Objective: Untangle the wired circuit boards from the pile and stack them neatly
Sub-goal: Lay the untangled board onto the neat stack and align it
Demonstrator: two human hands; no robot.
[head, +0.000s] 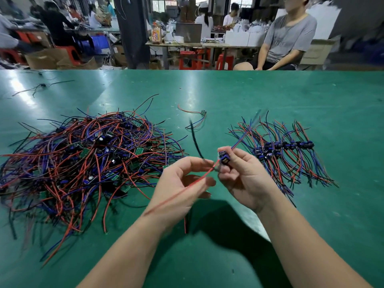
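A big tangled pile of wired circuit boards (87,161), with red, blue and black leads, lies on the left of the green table (228,96). On the right, a neat row of sorted boards (284,148) lies with its wires fanned out. Between them, my right hand (243,175) pinches one small board (224,157) by its blue part, above the table. My left hand (182,183) holds that board's red and black wires (197,179) between thumb and fingers. The wires are blurred with motion.
One loose board with wires (202,114) lies alone behind my hands. Stray black wires (39,87) lie at the far left. A person in a grey shirt (286,40) sits across the table; other workers, stools and boxes fill the background.
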